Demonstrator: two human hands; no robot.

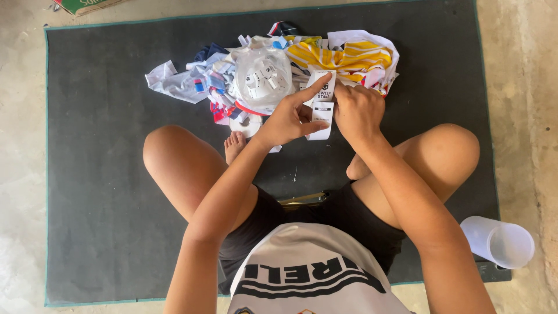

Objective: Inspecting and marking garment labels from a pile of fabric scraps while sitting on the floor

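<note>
I sit cross-legged on a dark mat [99,145]. Both hands hold a strip of white printed labels [323,110] in front of me. My left hand [288,119] grips its left edge, with the index finger stretched up along the strip. My right hand [357,110] pinches the right edge. Just beyond the hands lies a heap of fabric pieces [192,81], among them a yellow-and-white striped cloth [349,55]. A clear plastic bag with small white labels [263,75] rests on the heap.
A translucent plastic cup [500,241] lies on its side at my right hip, at the mat's edge. A cardboard box corner [87,4] shows at the top left on the concrete floor. My bare knees flank the hands.
</note>
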